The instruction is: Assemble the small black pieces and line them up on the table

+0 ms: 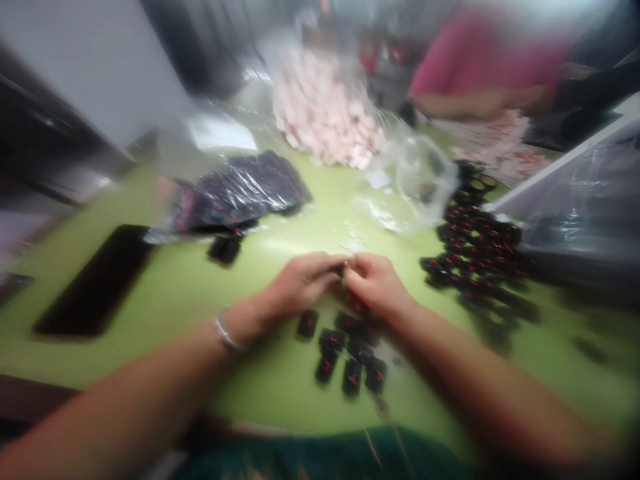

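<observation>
My left hand (pixel 305 281) and my right hand (pixel 374 281) meet over the middle of the green table (pixel 270 393). Their fingers pinch together around a small dark piece (pixel 344 268), mostly hidden between the fingertips. Just below my hands lie several small black parts (pixel 353 377) with red marks. Some tiny white pieces (pixel 354 243) are scattered on the table just beyond the fingertips. A silver bracelet circles my left wrist.
A clear bag of black parts (pixel 250 187) and a dark flat slab (pixel 95 283) lie left. Black parts (pixel 470 247) are piled right, beside a plastic-covered box (pixel 590 200). Pale pink pieces (pixel 330 107) are heaped behind. A person in pink (pixel 490 60) works across the table.
</observation>
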`<act>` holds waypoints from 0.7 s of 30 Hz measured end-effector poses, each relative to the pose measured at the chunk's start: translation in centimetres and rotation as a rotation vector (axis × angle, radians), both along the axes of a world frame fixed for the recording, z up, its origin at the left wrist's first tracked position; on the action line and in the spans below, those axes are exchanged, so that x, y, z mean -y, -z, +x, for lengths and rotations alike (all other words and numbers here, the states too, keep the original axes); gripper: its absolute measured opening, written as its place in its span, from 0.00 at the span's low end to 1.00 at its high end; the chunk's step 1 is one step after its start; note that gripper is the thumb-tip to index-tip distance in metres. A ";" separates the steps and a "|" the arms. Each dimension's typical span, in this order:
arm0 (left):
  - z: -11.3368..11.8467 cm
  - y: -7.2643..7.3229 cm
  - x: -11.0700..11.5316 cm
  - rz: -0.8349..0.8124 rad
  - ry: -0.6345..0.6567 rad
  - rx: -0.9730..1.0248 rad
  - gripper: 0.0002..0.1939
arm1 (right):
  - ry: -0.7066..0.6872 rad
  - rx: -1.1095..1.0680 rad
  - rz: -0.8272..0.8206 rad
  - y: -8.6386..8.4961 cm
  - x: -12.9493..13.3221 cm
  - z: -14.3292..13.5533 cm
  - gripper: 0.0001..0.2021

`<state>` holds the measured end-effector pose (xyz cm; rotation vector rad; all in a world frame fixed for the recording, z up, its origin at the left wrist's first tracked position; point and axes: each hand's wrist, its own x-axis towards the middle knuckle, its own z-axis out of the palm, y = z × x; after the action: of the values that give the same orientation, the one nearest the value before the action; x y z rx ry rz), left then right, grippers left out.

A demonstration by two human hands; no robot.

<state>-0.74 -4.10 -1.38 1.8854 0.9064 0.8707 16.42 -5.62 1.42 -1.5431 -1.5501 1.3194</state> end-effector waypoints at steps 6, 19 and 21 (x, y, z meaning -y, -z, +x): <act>-0.4 0.2 -0.4 -0.377 0.015 0.213 0.22 | -0.001 -0.216 -0.123 -0.4 -0.1 0.0 0.09; 0.1 0.5 0.2 -0.187 -0.092 0.106 0.16 | 0.030 -0.024 -0.021 0.0 -0.1 -0.3 0.06; 0.3 0.4 0.3 -0.131 -0.130 0.083 0.16 | 0.060 0.044 0.115 0.2 -0.1 -0.4 0.07</act>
<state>-0.41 -4.44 -1.82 1.6809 1.0188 0.9366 16.00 -5.57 1.26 -1.5443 -1.5663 1.1505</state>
